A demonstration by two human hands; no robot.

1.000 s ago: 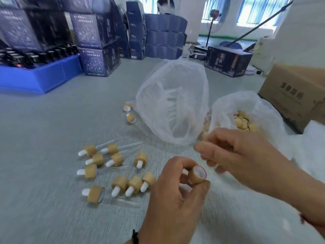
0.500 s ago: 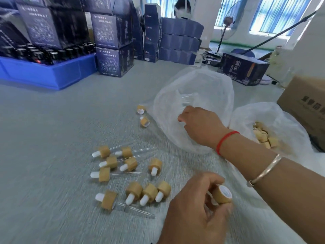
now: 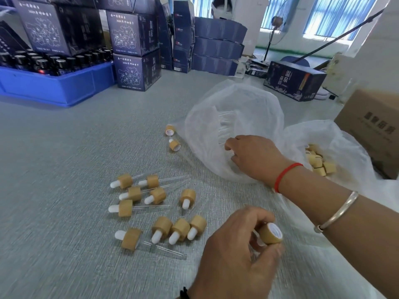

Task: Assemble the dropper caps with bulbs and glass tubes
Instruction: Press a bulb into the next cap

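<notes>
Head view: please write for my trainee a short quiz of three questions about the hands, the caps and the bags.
1. True or false: the left hand holds a wooden cap.
2. The right hand reaches into which bag? A) the bag of glass tubes B) the bag of caps
3. Fill in: the wrist of the right hand wears a ___ string.

Key: 1 true; 2 A; 3 red.
</notes>
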